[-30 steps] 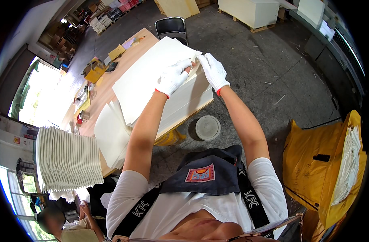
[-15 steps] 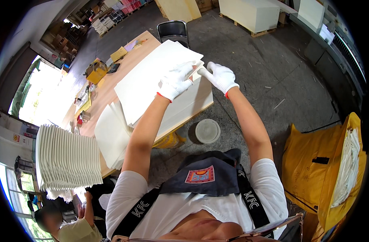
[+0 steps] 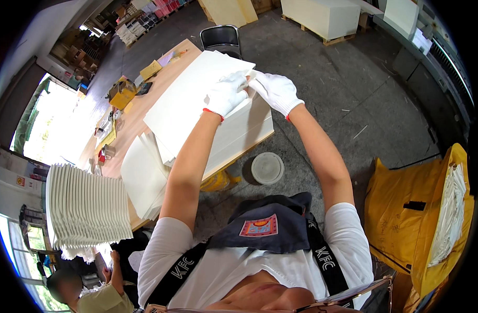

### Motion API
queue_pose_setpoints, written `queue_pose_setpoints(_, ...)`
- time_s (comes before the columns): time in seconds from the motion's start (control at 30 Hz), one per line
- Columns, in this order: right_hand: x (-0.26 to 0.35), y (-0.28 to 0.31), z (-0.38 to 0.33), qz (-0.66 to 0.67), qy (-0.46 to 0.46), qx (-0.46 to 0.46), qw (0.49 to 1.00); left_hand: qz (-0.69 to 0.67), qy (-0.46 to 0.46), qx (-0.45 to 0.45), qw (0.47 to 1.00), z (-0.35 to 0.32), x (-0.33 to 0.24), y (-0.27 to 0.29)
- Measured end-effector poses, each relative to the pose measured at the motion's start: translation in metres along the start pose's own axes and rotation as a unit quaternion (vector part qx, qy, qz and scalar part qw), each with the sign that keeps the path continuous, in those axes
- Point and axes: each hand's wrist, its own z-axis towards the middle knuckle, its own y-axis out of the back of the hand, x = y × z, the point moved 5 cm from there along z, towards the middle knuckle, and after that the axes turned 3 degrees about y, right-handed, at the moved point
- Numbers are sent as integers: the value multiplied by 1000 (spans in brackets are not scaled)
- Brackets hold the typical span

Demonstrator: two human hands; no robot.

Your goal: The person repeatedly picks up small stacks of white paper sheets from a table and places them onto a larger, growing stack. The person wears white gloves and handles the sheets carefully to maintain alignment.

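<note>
A tall stack of large white card sheets (image 3: 186, 94) stands on the wooden table, its layered side facing me. My left hand (image 3: 226, 95), in a white knitted glove with a red cuff, rests over the top sheets. Its fingers and thumb bend round their right edge, and bare fingertips show there. My right hand (image 3: 276, 92), gloved alike, meets it at that edge, fingers pressed together on the sheet edges near the far corner. How many sheets lie between the fingers is hidden. A smaller fanned pile of white sheets (image 3: 144, 175) lies nearer, left of my left forearm.
On the wooden table (image 3: 168, 73) sit a yellow box (image 3: 122, 93) and small items. A high pile of wavy white sheets (image 3: 87, 206) stands near left, with a person (image 3: 105, 297) behind it. A round lidded tub (image 3: 267, 168) and yellow sack (image 3: 398, 208) stand right. A black chair (image 3: 220, 39) is beyond.
My right hand has moved left and slightly up, from just off the stack's edge to against it beside my left hand. The left hand stays at the edge, its fingers shifted slightly.
</note>
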Motion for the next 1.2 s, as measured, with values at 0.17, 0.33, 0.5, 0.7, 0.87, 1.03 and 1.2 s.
queue_pose_setpoints(0.17,-4,-14,-6,233,-204,52,949,-137,27,33,990,-20,11,3)
queue_pose_setpoints(0.33,-7,-20,-12,205,-226,20,952,-188,100,82,974,-25,-4,13)
queue_pose_setpoints(0.5,-5,-20,-12,192,-229,22,954,-185,86,70,977,-25,-2,15)
queue_pose_setpoints(0.7,-6,-20,-14,190,-232,23,954,-207,125,64,968,-26,-6,20)
queue_pose_setpoints(0.87,-11,-26,-13,160,-205,7,965,-193,103,69,973,-25,-3,14)
queue_pose_setpoints(1.03,-13,-31,-14,163,-206,3,965,-155,88,61,982,-29,-10,16)
queue_pose_setpoints(1.2,-13,-30,-15,158,-198,-7,967,-164,108,75,978,-28,-11,16)
